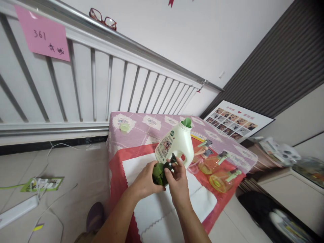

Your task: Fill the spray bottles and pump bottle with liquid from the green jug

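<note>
My left hand (144,180) is wrapped round a dark green bottle (158,174), tilted over the table. The fingers of my right hand (179,184) close on the black pump head (173,158) at the bottle's neck. Whether the pump is seated on the neck or loose, I cannot tell. Just beyond both hands stands a large white jug (177,138) with a picture label and a handle. Its mouth is uncapped and shows a green pouring spout (186,122). A pale green cap (124,127) lies at the table's far left corner.
Several clear bottles with yellowish liquid (219,182) and spray or pump tops lie to the right on a red cloth (215,216). A white mat (152,216) lies under my hands. Behind runs a white radiator (118,84) with glasses (102,19) on top. Cables and a power strip (43,184) lie on the floor.
</note>
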A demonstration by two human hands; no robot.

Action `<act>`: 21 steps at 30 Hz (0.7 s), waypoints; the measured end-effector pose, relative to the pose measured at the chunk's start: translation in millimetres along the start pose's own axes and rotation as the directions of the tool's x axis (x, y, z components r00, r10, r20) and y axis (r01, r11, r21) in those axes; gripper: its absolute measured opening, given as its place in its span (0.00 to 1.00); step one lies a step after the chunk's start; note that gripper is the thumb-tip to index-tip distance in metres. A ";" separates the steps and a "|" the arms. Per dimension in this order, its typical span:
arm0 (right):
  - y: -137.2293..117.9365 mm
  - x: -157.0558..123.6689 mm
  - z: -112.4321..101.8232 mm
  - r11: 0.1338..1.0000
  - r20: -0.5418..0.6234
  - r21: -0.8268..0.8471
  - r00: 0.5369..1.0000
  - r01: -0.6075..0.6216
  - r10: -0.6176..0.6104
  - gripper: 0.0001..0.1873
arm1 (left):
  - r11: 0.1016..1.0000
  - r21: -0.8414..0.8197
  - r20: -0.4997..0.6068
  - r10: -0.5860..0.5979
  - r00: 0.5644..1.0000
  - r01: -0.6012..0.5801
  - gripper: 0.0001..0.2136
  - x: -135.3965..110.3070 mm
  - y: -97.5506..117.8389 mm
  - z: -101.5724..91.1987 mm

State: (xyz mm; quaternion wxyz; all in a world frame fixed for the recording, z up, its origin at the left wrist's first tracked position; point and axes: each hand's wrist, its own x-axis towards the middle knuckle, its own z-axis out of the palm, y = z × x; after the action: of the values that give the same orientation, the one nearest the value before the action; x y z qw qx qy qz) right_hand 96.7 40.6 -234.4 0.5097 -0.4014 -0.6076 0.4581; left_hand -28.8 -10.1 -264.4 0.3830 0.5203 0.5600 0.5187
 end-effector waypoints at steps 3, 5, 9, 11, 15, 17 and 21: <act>0.6 2.3 -0.2 0.997 -0.032 -0.073 0.999 0.002 -0.005 0.32 | 1.000 0.009 0.016 0.007 1.000 -0.007 0.40 -0.6 1.3 -0.2; 0.7 2.8 -0.9 0.993 -0.053 -0.117 0.998 0.014 -0.021 0.31 | 1.000 0.010 0.023 0.019 1.000 -0.019 0.40 -1.0 1.8 -0.3; -0.2 -0.7 -3.7 0.987 -0.040 -0.152 0.998 0.045 -0.051 0.30 | 0.999 -0.007 0.028 0.044 0.999 -0.044 0.40 -0.3 -1.0 0.6; -1.0 -3.1 -5.1 0.991 -0.002 -0.131 1.000 0.031 -0.031 0.32 | 0.999 -0.009 0.027 0.044 0.999 -0.044 0.40 0.3 -3.2 1.1; -1.3 -3.0 -6.2 0.993 0.030 -0.116 0.999 -0.007 0.010 0.37 | 1.000 -0.011 0.026 0.029 0.999 -0.029 0.40 0.5 -4.7 1.4; -0.1 -0.9 -6.2 0.989 0.012 -0.151 1.000 -0.001 0.003 0.37 | 0.999 -0.021 0.037 0.035 0.999 -0.035 0.41 -0.1 -3.5 1.2; 2.0 0.7 -7.6 0.981 -0.014 -0.192 1.000 0.012 -0.015 0.32 | 0.999 -0.016 0.054 0.033 0.998 -0.033 0.42 -1.3 0.5 0.3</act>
State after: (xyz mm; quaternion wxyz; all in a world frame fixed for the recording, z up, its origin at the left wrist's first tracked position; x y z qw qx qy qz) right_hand 104.2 42.9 -235.6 0.4765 -0.4479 -0.6477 0.3909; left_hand -28.2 -11.3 -264.1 0.3933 0.5404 0.5368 0.5148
